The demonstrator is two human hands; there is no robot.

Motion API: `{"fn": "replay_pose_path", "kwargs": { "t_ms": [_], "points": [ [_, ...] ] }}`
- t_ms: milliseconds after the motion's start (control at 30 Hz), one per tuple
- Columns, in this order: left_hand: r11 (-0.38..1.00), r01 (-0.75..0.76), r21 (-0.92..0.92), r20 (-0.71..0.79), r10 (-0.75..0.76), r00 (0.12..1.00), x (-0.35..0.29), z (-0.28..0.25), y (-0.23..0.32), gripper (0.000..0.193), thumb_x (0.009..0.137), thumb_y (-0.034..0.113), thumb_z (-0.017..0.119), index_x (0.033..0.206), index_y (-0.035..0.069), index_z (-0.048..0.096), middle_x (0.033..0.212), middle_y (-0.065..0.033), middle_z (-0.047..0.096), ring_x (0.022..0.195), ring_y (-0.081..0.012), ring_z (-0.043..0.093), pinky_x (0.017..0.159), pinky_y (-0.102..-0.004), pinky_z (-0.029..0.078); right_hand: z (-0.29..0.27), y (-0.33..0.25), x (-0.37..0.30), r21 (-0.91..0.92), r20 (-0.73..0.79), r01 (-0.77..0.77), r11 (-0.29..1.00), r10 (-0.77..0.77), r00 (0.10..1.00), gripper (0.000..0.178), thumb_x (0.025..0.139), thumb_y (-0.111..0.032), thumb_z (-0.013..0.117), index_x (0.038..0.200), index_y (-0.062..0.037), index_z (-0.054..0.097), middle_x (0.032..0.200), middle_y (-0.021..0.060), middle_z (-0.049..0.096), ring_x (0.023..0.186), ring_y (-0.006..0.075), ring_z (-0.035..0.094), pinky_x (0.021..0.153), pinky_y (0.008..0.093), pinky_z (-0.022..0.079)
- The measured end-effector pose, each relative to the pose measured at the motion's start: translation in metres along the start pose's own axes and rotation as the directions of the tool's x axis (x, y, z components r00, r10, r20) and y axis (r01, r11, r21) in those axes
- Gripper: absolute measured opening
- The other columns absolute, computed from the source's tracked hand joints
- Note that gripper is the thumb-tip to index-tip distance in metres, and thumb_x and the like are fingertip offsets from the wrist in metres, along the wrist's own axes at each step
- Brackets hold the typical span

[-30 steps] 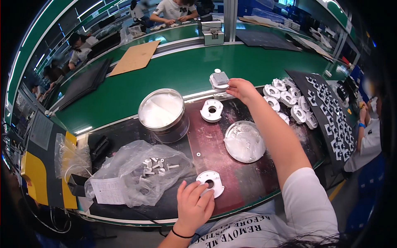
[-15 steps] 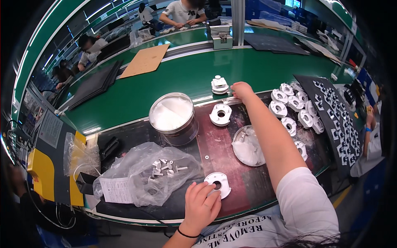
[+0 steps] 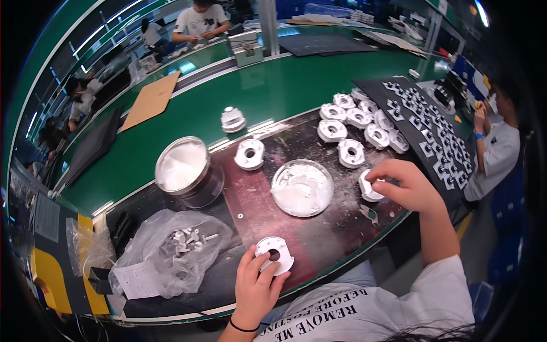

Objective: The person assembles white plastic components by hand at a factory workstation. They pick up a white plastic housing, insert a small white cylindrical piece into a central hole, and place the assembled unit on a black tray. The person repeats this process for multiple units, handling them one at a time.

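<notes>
On the near edge of the dark work board lies a white round housing [image 3: 283, 248] with a hole in its middle. The fingers and thumb of my left hand [image 3: 256, 288] grip it from the near left side. Over at the right edge of the board, my right hand [image 3: 411, 185] has its thumb and forefinger closed at another white housing [image 3: 369, 191], partly hidden by the fingers. Just below that one sits a small flat metal bracket [image 3: 370, 214]. A single white housing [image 3: 249, 154] rests farther back, near the green belt.
A shallow round lid [image 3: 312, 205] smeared with white paste lies mid-board. Left of it stand a tin [image 3: 205, 188] of white paste and a clear bag [image 3: 211, 239] of white pieces. Several housings [image 3: 358, 118] crowd the back right, beside a black sheet [image 3: 410, 94] bearing small parts. A co-worker [image 3: 496, 142] sits beyond.
My right hand has come back from the green belt's edge to the housing at the board's right. The left hand stays on its housing. The whole view has shifted and turned.
</notes>
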State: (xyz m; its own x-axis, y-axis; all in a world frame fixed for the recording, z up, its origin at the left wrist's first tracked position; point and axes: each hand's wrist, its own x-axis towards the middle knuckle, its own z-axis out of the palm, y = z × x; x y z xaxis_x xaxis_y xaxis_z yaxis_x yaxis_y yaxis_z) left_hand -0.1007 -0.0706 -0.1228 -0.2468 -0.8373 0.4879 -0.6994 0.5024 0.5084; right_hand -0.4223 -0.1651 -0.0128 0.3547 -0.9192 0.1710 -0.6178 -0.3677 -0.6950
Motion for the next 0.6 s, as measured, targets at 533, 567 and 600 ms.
{"fn": "replay_pose_path", "kwargs": {
  "t_ms": [533,567,600],
  "points": [
    [0.993,-0.024,-0.114,0.123,0.038,0.992,0.013,0.044,0.025,0.029,0.068,0.008,0.074,0.092,0.007,0.058,0.123,-0.0169,0.047,0.122,-0.0416,0.042,0.099,-0.0474,0.037,-0.059,0.108,-0.146,-0.466,-0.775,-0.569,0.678,-0.002,0.632,0.034,0.068,-0.024,0.073,0.094,-0.0059,0.062,0.100,0.0083,0.060,0.102,0.0272,0.052,0.091,0.0388,0.036],
    [0.993,-0.002,-0.122,0.127,0.017,0.992,0.011,0.042,0.026,0.028,0.068,0.008,0.073,0.092,0.007,0.058,0.123,-0.0173,0.046,0.122,-0.0416,0.042,0.099,-0.0474,0.036,-0.056,0.111,-0.151,-0.471,-0.782,-0.588,0.658,-0.002,0.624,0.036,0.067,-0.026,0.074,0.094,-0.0063,0.062,0.101,0.0073,0.059,0.104,0.0264,0.050,0.093,0.0388,0.034],
    [0.993,0.001,-0.116,0.126,0.014,0.992,0.010,0.042,0.026,0.028,0.068,0.006,0.072,0.092,0.007,0.058,0.124,-0.0173,0.046,0.123,-0.0412,0.041,0.099,-0.0469,0.036,-0.054,0.112,-0.156,-0.446,-0.790,-0.619,0.647,0.041,0.612,0.039,0.065,-0.029,0.076,0.095,-0.0070,0.062,0.103,0.0058,0.057,0.105,0.0255,0.049,0.095,0.0396,0.032]
  ]
}}
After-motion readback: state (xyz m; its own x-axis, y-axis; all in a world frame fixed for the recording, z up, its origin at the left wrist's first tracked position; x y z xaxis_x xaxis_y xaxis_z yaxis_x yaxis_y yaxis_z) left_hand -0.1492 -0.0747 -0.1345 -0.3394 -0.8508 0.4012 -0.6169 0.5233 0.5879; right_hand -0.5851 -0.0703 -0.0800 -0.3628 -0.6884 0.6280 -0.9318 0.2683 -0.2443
